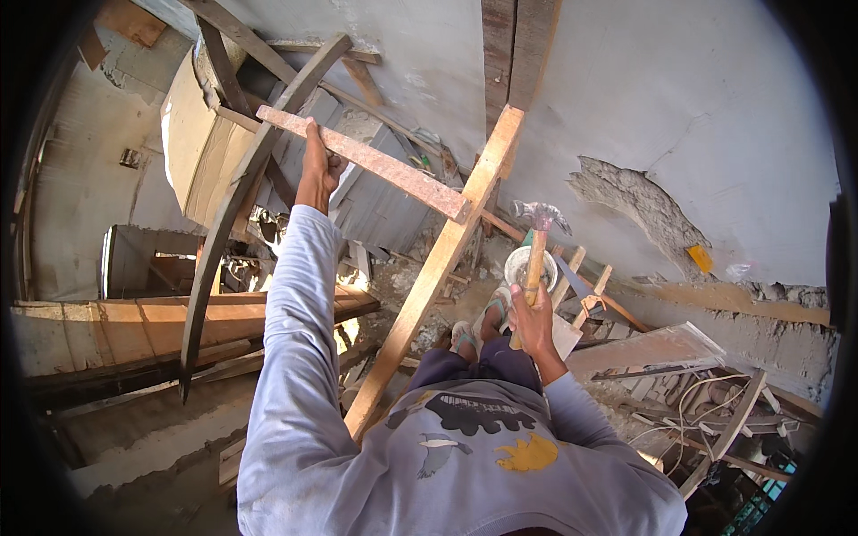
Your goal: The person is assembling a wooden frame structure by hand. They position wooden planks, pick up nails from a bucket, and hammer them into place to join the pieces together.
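Note:
My left hand [319,167] is closed around a reddish wooden board [384,168] toward its far left end. The board slants down to the right, and its other end meets a pale wooden beam [438,268] that runs from near my left side up to the wall. Whether the two are fastened, I cannot tell. In my right hand [534,326] is a claw hammer [537,255], gripped low on its wooden handle with the metal head up. The hammer head is apart from the board and the beam, to their right.
A white bucket [518,261] stands beyond my feet, with a handsaw [579,284] beside it. Curved dark timber [234,192] and a cardboard sheet [201,143] are at left. The grey wall [679,107] has a broken patch. Scrap wood and cable [693,406] lie at right.

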Demonstrator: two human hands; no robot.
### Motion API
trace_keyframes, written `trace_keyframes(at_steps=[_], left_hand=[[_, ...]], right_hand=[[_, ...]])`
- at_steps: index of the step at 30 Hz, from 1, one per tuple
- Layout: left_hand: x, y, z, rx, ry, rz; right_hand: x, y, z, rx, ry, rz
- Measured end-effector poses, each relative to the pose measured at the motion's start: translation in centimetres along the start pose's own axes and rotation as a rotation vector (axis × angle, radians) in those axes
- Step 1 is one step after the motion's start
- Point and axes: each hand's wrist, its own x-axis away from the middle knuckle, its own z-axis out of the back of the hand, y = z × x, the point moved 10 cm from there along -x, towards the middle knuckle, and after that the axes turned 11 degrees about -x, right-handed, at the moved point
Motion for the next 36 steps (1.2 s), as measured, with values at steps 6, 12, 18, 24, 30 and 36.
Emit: trace_keyframes(at_steps=[6, 12, 18, 24, 30, 36], left_hand=[[13.1, 10.2, -0.1, -0.713, 0.5, -1.03], [23.0, 9.1, -13.8, -1.561, -0.406, -1.614], [18.5, 6.1, -16.1, -1.478, -0.694, -1.397], [18.9, 6.6, -15.7, -1.469, -0.634, -1.418], [18.6, 6.0, -15.8, -1.488, -0.715, -1.378], [18.0, 5.2, -16.0, -1.623, -0.67, -1.39]], right_hand=[[0.5, -2.3, -0.7, 0.131, 0.021, 0.192], [2.7, -5.0, -2.5, 0.304, -0.019, 0.246], [5.6, -8.4, -4.8, 0.583, -0.028, 0.461], [7.0, -8.3, -5.2, 0.624, -0.024, 0.46], [7.4, -8.5, -6.0, 0.675, -0.014, 0.562], [10.4, -16.3, -10.5, 0.827, -0.028, 0.801]])
